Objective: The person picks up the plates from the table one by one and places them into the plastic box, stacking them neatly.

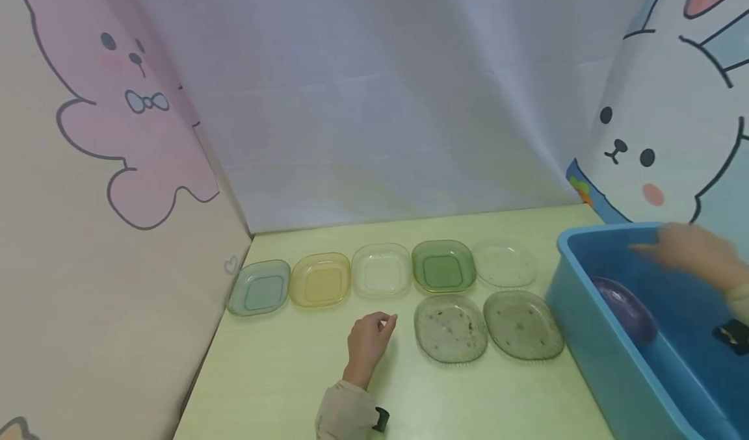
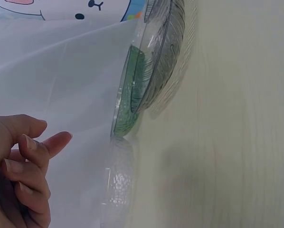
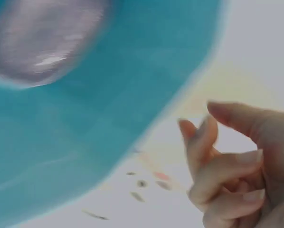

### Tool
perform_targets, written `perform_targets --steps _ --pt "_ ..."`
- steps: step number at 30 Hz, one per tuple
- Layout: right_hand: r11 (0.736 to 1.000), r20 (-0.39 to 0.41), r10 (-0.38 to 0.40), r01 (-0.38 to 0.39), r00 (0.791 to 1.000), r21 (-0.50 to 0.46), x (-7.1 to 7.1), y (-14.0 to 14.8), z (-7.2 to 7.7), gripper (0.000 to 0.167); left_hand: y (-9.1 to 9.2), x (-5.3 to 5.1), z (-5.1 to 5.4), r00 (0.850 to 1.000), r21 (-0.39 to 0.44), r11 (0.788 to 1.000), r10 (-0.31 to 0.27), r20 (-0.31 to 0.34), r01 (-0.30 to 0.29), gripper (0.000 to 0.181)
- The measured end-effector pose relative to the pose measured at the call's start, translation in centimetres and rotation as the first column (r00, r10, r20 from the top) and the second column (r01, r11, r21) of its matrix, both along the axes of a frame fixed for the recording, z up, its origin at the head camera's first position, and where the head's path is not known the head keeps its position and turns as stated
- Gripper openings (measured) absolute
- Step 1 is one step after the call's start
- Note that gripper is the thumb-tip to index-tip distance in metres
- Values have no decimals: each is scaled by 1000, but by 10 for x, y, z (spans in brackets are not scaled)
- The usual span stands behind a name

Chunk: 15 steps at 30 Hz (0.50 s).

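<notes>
My left hand (image 1: 368, 344) hovers over the table in front of the plates, its fingers loosely curled around nothing. In the left wrist view the fingers (image 2: 35, 156) are bent with the thumb apart. My right hand (image 1: 696, 251), blurred, is above the blue tub (image 1: 614, 355) with nothing in its grasp; the right wrist view shows thumb and forefinger apart. Inside the tub leans a purple dish (image 1: 626, 310). Nearest the left hand lie a clear plate (image 1: 382, 271) and a grey patterned plate (image 1: 450, 329), with another grey plate (image 1: 523, 325) beside the tub.
Along the back of the pale table (image 1: 281, 375) stand a blue plate (image 1: 259, 287), a yellow plate (image 1: 320, 279), a green plate (image 1: 443, 266) and a second clear plate (image 1: 504, 262). White cloth (image 1: 363, 134) hangs behind; a wall (image 1: 129, 284) borders the left.
</notes>
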State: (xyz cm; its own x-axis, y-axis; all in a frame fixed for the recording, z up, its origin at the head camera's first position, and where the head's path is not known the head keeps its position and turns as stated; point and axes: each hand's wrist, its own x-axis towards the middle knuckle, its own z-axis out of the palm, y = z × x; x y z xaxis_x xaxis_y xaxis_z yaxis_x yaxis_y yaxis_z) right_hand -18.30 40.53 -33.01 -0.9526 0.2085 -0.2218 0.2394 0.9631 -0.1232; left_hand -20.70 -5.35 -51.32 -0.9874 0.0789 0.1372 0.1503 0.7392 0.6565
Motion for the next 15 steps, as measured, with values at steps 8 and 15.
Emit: perform_targets --steps 8,15 --pt "998 -434 -40 58 900 30 -24 -79 77 46 9 1 2 999 -7 1000 -10 34 10 24" --pt "994 -782 -26 -70 622 -89 -57 -148 80 40 9 4 5 998 -10 1000 -29 54 30 25"
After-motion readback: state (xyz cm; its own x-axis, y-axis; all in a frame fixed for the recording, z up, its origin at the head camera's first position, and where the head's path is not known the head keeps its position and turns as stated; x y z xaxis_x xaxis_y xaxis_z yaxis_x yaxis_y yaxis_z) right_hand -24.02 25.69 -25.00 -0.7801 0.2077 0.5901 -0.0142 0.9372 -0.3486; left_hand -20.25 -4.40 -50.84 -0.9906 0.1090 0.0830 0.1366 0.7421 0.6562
